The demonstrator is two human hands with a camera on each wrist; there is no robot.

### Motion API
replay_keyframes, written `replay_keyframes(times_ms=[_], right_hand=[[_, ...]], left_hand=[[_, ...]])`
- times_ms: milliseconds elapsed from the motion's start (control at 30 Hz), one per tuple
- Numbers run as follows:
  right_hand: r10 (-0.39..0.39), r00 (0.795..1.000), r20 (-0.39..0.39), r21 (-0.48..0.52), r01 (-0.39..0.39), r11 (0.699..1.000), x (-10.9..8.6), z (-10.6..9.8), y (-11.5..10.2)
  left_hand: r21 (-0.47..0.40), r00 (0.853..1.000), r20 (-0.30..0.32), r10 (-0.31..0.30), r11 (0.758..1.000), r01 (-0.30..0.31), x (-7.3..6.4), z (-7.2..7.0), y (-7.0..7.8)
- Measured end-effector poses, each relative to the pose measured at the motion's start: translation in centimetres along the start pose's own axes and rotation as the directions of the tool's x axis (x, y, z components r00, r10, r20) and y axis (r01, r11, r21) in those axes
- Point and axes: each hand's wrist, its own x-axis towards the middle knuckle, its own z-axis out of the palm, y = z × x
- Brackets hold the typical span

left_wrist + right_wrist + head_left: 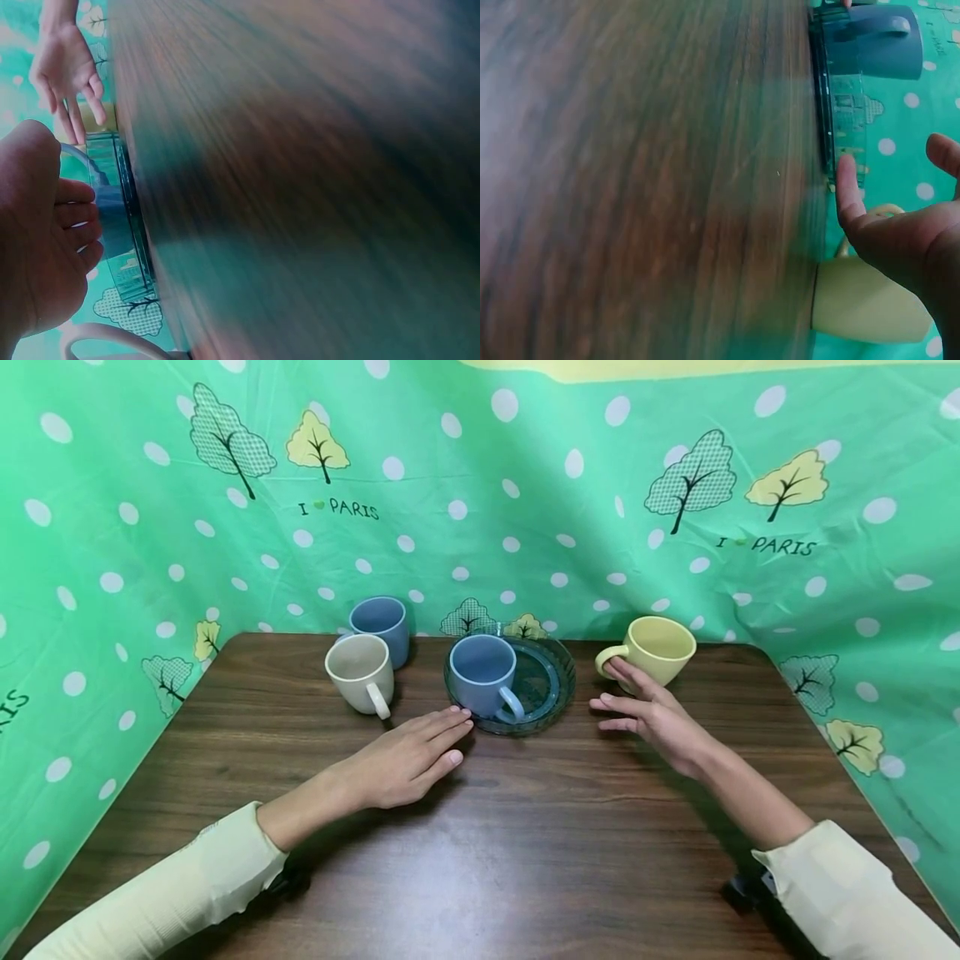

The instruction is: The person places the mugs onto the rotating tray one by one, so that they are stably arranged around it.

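A blue mug [480,672] stands on the left part of a clear glass plate [551,714], its handle toward the front right. My left hand [408,758] is stretched out with straight fingers, fingertips right at the plate's near left rim. My right hand [663,722] reaches toward the yellow mug [663,647], fingers spread, the uppermost ones overlapping its handle in the head view. In the right wrist view the yellow mug [866,300] stands beside that hand. The left wrist view shows the left palm [45,247] in front of the glass plate [135,277]. Neither hand grips anything.
Left of the plate stands a cream mug [360,672], with another blue mug [382,627] close behind it. A green dotted cloth [465,468] hangs along the back and sides of the dark wooden table [480,860].
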Motion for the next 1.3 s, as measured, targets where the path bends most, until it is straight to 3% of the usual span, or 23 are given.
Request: replay_keyframes(times_ms=[333,567,1300], right_hand=[[0.067,0.997,-0.029,0.178,-0.061,0.982,1.8,1.1,0.2],[0.069,0.995,-0.071,0.254,-0.049,0.966,2.6,1.4,0.6],[-0.018,0.988,-0.15,0.218,0.051,0.975,0.5,1.5,1.0]], left_hand=[[0.003,1.0,-0.003,-0.008,1.0,0.008,0.0,0.0,-0.3],[-0.001,1.0,-0.006,-0.01,1.0,0.01,-0.1,0.0,-0.4],[-0.011,1.0,-0.008,-0.005,1.0,0.005,-0.1,0.0,-0.4]])
